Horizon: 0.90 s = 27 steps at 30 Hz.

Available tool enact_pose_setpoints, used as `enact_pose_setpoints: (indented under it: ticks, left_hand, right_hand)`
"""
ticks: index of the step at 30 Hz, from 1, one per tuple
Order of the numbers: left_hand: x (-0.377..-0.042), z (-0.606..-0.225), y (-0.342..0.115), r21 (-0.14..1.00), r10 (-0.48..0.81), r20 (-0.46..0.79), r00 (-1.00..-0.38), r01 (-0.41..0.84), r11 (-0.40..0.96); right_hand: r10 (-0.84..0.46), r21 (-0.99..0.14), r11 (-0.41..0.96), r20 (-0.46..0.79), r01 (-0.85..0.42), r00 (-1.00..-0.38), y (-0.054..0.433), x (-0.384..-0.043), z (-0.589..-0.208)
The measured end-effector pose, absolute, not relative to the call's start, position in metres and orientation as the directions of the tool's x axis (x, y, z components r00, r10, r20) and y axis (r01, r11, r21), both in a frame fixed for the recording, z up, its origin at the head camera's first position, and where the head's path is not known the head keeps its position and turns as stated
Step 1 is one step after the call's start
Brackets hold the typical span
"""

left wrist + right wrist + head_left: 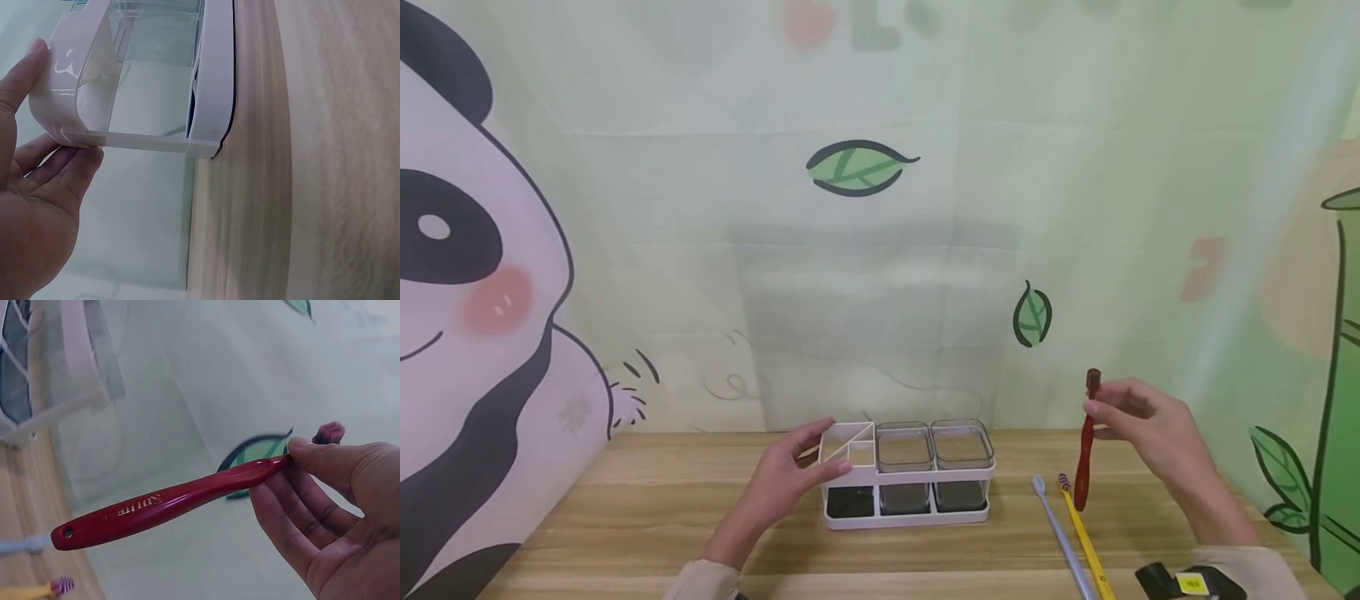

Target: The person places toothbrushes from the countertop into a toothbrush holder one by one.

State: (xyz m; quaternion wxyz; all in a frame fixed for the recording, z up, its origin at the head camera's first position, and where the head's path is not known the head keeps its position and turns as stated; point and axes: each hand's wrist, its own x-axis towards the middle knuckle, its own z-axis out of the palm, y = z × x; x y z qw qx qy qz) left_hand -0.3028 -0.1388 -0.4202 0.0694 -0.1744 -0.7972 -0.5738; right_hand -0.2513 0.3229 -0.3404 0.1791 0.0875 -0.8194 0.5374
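Observation:
A white toothbrush holder (910,522) with a divided left section and two clear cups stands on the wooden table. My left hand (786,467) grips its left upper end, thumb on the front and fingers behind; the left wrist view shows the same hold on the white rim (59,94). My right hand (1153,421) pinches a red toothbrush (1084,458) near its head, thumb against fingers. The brush hangs almost upright in the head view, bristles up and handle end down, to the right of the holder. In the right wrist view its handle (156,503) bears gold lettering.
A light blue toothbrush (1060,533) and a yellow toothbrush (1088,546) lie on the table below the red one, heads toward the back. Behind the wooden table (647,500) hangs a green cloth backdrop (662,192) printed with a panda and leaves.

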Motion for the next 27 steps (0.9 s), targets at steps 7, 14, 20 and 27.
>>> enact_pose_setpoints:
  ticks: [7, 14, 20, 27]
  left_hand:
    - [-0.303, -0.42, -0.137, 0.897, 0.193, 0.312, -0.93, 0.355, 0.262]
    - [-0.302, -0.42, -0.137, 0.898, 0.184, 0.32, -0.93, 0.359, 0.255]
    - [-0.303, -0.421, -0.138, 0.893, 0.188, 0.329, -0.925, 0.37, 0.256]
    - [-0.302, -0.421, -0.138, 0.894, 0.197, 0.335, -0.922, 0.377, 0.243]
  right_hand:
    - [0.039, -0.85, 0.327, 0.449, -0.413, -0.893, 0.298, -0.247, -0.33]
    - [0.032, -0.855, 0.241, 0.48, -0.459, -0.877, 0.276, -0.244, -0.322]
    - [0.033, -0.849, 0.227, 0.497, -0.478, -0.867, 0.26, -0.243, -0.318]
    - [0.046, -0.83, 0.239, 0.529, -0.505, -0.847, 0.243, -0.244, -0.312]
